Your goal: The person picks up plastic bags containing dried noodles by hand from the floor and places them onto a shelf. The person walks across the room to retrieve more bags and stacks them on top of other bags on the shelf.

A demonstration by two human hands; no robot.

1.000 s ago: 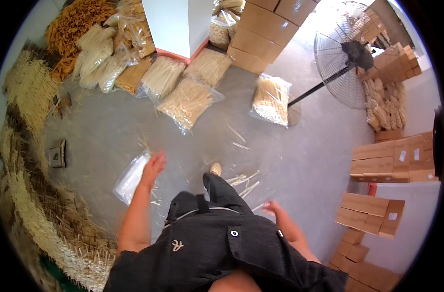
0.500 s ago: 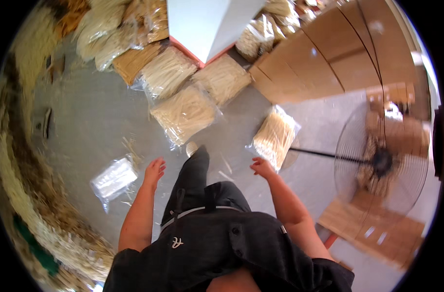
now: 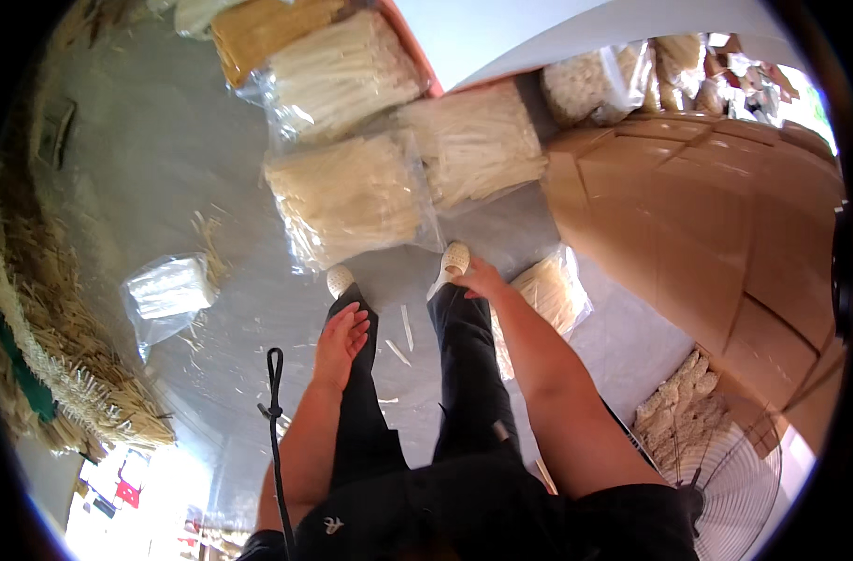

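My left hand point(image 3: 344, 341) hangs over my left trouser leg, fingers loosely curled and apart, holding nothing. My right hand point(image 3: 480, 279) is by the right shoe point(image 3: 453, 260), its fingers apart and nothing visible in them. Just beyond my feet lies a clear plastic bag of pale flat strips point(image 3: 347, 201). Behind it to the right is a second bag of pale strips point(image 3: 478, 145), and to the left a third bag point(image 3: 342, 79). A separate bag of strips point(image 3: 553, 292) lies right of my right hand, partly hidden by the forearm.
A stack of brown cartons point(image 3: 670, 206) stands on the right, a wire-cage fan point(image 3: 740, 491) at lower right. A clear bag with a white bundle point(image 3: 169, 290) lies left on the grey floor. Heaped straw-like material point(image 3: 80, 360) lines the left edge. A white panel point(image 3: 501, 37) juts in above.
I have bent or stepped closer to the bags, which appear larger. Both shoes now show. My right hand has moved from beside the separate bag to near the right shoe.
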